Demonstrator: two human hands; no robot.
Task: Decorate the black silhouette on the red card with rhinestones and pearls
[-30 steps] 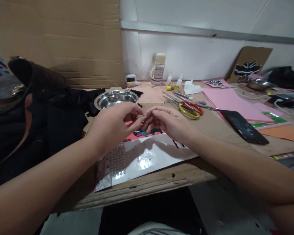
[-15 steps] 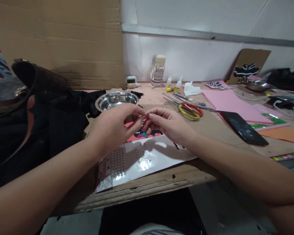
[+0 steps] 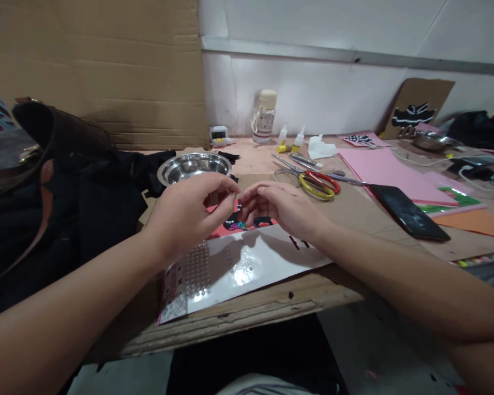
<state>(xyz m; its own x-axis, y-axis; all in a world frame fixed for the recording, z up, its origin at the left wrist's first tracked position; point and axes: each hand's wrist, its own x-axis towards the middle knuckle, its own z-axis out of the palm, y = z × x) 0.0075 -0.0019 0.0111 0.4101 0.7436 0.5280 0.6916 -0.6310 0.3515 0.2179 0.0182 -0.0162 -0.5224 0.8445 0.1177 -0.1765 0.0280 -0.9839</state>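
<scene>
A person's left hand (image 3: pixel 191 211) and right hand (image 3: pixel 278 206) hovered just apart over a red sheet (image 3: pixel 219 230) bearing a black shape with small multicoloured beads (image 3: pixel 237 225). The left thumb lay close against its fingertips and the right fingers curled loosely; whether either gripped anything was too small to make out from where I stood. Nearer lay a glossy white sheet (image 3: pixel 267 252), rows of round pearly beads (image 3: pixel 196 266) on its left. A round stainless-steel bowl (image 3: pixel 195 165) stood beyond the left hand.
</scene>
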